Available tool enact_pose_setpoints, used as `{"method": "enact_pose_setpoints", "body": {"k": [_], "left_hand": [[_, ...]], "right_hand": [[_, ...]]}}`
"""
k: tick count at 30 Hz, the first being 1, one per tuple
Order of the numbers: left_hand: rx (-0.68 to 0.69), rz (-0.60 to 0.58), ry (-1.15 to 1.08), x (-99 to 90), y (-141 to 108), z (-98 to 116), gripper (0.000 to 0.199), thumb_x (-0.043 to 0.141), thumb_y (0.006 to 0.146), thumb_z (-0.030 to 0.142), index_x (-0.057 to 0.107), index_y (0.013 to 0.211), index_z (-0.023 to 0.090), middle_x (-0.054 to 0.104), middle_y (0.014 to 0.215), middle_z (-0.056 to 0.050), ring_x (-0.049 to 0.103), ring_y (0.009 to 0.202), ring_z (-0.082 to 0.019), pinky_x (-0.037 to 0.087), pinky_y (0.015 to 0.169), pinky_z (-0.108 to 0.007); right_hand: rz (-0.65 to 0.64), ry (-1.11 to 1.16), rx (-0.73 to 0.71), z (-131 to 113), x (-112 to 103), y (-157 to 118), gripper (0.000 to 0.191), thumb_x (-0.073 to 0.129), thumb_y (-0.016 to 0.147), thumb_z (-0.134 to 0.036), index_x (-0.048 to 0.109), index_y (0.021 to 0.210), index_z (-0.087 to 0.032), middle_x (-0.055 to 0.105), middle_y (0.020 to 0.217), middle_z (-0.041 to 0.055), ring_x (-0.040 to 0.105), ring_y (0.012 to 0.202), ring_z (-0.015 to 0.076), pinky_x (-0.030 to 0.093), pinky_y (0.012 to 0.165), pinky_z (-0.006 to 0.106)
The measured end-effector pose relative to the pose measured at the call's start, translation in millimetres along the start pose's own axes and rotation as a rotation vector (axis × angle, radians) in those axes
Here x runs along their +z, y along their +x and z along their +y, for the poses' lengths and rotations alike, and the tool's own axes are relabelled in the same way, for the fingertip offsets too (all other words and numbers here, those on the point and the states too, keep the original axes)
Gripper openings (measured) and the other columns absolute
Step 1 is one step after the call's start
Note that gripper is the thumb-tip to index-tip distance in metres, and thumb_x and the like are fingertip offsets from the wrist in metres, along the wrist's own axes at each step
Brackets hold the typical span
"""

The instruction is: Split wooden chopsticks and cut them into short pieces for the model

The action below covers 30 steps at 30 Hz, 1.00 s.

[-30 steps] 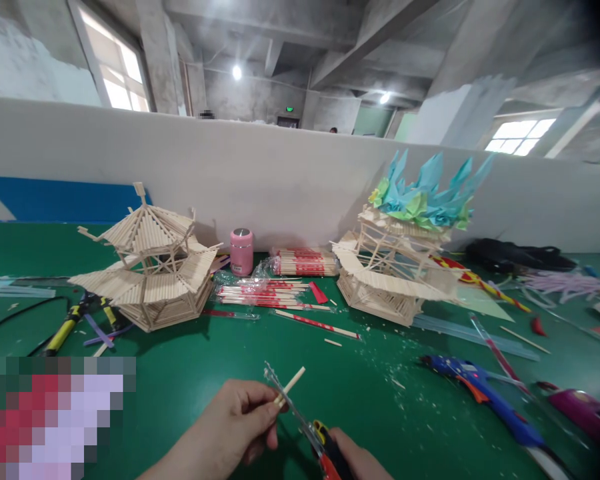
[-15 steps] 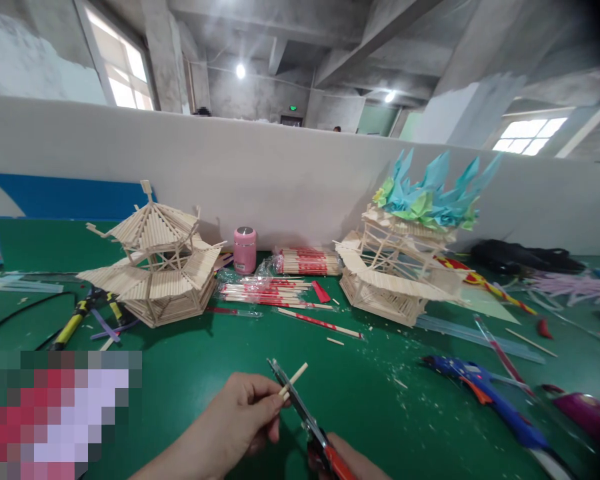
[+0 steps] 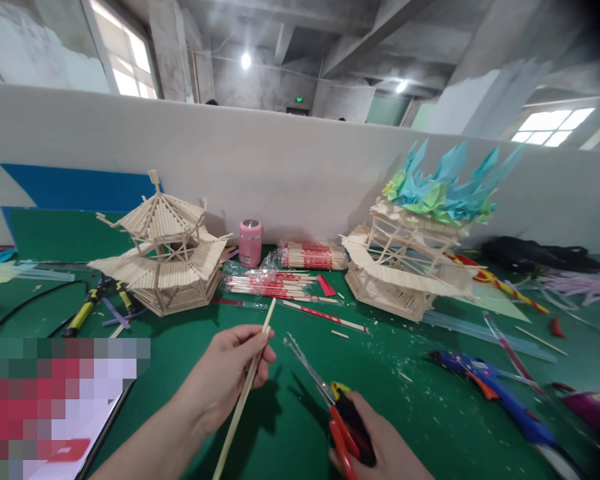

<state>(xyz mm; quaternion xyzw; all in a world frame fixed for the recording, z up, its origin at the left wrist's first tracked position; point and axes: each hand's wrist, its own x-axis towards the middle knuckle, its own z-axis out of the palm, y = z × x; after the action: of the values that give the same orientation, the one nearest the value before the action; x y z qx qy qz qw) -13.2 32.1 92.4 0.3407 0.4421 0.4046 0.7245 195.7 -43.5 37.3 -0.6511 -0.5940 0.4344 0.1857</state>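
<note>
My left hand (image 3: pixel 237 363) pinches a long pale wooden chopstick (image 3: pixel 241 407), which slants from its upper tip down past the bottom edge of view. In my right hand (image 3: pixel 380 433) are scissors (image 3: pixel 325 390) with red and black handles and narrow metal blades, pointing up and left. The blades stay apart from the chopstick. Behind my hands lie loose chopsticks in red and white wrappers (image 3: pixel 275 287) and a short cut piece of stick (image 3: pixel 340 334). A tiered stick pavilion (image 3: pixel 165 267) stands on the left. Another stick model (image 3: pixel 395 280), topped with blue-green folded paper, stands on the right.
A pink flask (image 3: pixel 251 243) and a bundle of wrapped chopsticks (image 3: pixel 314 255) sit by the white partition (image 3: pixel 290 173). A blue glue gun (image 3: pixel 495 393) lies at right, a yellow-black tool (image 3: pixel 83 312) at left. Clear strips and scraps litter the green table (image 3: pixel 405 433).
The scissors have come away from the chopstick and moved right and down. My left hand has shifted slightly left and up, and the chopstick now shows a long lower length.
</note>
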Motion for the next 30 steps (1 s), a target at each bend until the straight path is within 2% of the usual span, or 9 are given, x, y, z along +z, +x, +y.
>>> {"method": "enact_pose_setpoints", "body": {"k": [2, 5, 9, 10, 12, 16, 19, 24, 30], "left_hand": [[0.024, 0.042, -0.059, -2.6, 2.5, 3.4, 0.016, 0.064, 0.068, 0.026, 0.059, 0.076, 0.014, 0.059, 0.056, 0.001, 0.048, 0.043, -0.006, 0.035, 0.045, -0.02], [0.059, 0.086, -0.132, -3.1, 5.3, 6.7, 0.014, 0.064, 0.068, 0.023, 0.059, 0.078, 0.014, 0.06, 0.057, 0.0, 0.051, 0.044, -0.007, 0.039, 0.046, -0.021], [0.087, 0.104, -0.199, 5.5, 8.2, 8.7, 0.007, 0.061, 0.071, 0.018, 0.06, 0.077, 0.013, 0.061, 0.056, -0.001, 0.052, 0.045, -0.008, 0.04, 0.046, -0.021], [0.088, 0.105, -0.211, 9.1, 8.9, 8.6, 0.006, 0.059, 0.072, 0.016, 0.06, 0.076, 0.012, 0.061, 0.056, -0.001, 0.052, 0.044, -0.008, 0.04, 0.046, -0.021], [0.085, 0.109, -0.231, 16.5, 10.4, 8.0, 0.004, 0.055, 0.075, 0.013, 0.059, 0.075, 0.012, 0.061, 0.055, -0.001, 0.053, 0.044, -0.008, 0.041, 0.045, -0.021], [0.083, 0.129, -0.264, 28.2, 13.5, 7.0, 0.009, 0.051, 0.077, 0.01, 0.059, 0.073, 0.012, 0.06, 0.053, -0.001, 0.053, 0.042, -0.008, 0.041, 0.044, -0.021], [0.083, 0.15, -0.279, 32.4, 15.4, 7.4, 0.01, 0.051, 0.078, 0.009, 0.058, 0.073, 0.012, 0.059, 0.052, -0.001, 0.053, 0.041, -0.008, 0.04, 0.043, -0.02], [0.081, 0.16, -0.29, 35.1, 16.8, 7.1, 0.01, 0.05, 0.078, 0.009, 0.058, 0.074, 0.012, 0.06, 0.053, -0.001, 0.054, 0.042, -0.009, 0.04, 0.043, -0.021], [0.073, 0.175, -0.294, 35.5, 17.1, 4.9, 0.011, 0.049, 0.078, 0.008, 0.059, 0.073, 0.011, 0.059, 0.052, -0.001, 0.053, 0.041, -0.009, 0.04, 0.042, -0.021]], "right_hand": [[0.154, -0.2, -0.064, 6.2, -0.7, 5.7, 0.037, 0.054, 0.064, -0.028, 0.052, 0.1, -0.018, 0.061, 0.09, 0.0077, 0.057, 0.081, 0.0235, 0.044, 0.071, 0.033], [0.235, -0.384, -0.12, 15.0, -7.7, 6.9, 0.051, 0.056, 0.061, -0.027, 0.05, 0.11, -0.014, 0.054, 0.112, 0.015, 0.048, 0.103, 0.0301, 0.037, 0.087, 0.042], [0.317, -0.333, -0.272, -1.1, -4.4, 0.3, 0.039, 0.056, 0.069, -0.036, 0.058, 0.103, -0.018, 0.054, 0.11, 0.0137, 0.048, 0.102, 0.0293, 0.036, 0.087, 0.042], [0.286, -0.237, -0.298, -10.0, 1.4, -0.5, 0.035, 0.052, 0.073, -0.037, 0.058, 0.102, -0.018, 0.057, 0.102, 0.0121, 0.052, 0.093, 0.0256, 0.04, 0.081, 0.037], [0.07, 0.002, -0.29, -28.3, 17.2, 0.6, 0.033, 0.045, 0.078, -0.039, 0.059, 0.098, -0.018, 0.057, 0.075, 0.0057, 0.052, 0.062, 0.0164, 0.043, 0.056, 0.026], [-0.15, 0.244, -0.294, -49.6, 46.3, 10.5, 0.037, 0.052, 0.072, -0.048, 0.062, 0.071, -0.012, 0.041, 0.054, -0.0031, 0.035, 0.049, 0.009, 0.028, 0.043, 0.02], [-0.181, 0.288, -0.307, -52.4, 52.0, 16.0, 0.046, 0.046, 0.075, -0.052, 0.06, 0.057, -0.011, 0.04, 0.051, -0.0028, 0.034, 0.049, 0.0084, 0.025, 0.044, 0.02], [-0.235, 0.417, -0.217, -51.8, 48.0, 17.1, 0.054, 0.048, 0.071, -0.059, 0.067, 0.066, -0.008, 0.041, 0.049, -0.0025, 0.033, 0.047, 0.0078, 0.023, 0.043, 0.02], [-0.231, 0.443, -0.217, -52.0, 47.7, 16.4, 0.055, 0.049, 0.07, -0.06, 0.068, 0.065, -0.009, 0.043, 0.047, -0.0022, 0.036, 0.046, 0.008, 0.025, 0.044, 0.021]]}}
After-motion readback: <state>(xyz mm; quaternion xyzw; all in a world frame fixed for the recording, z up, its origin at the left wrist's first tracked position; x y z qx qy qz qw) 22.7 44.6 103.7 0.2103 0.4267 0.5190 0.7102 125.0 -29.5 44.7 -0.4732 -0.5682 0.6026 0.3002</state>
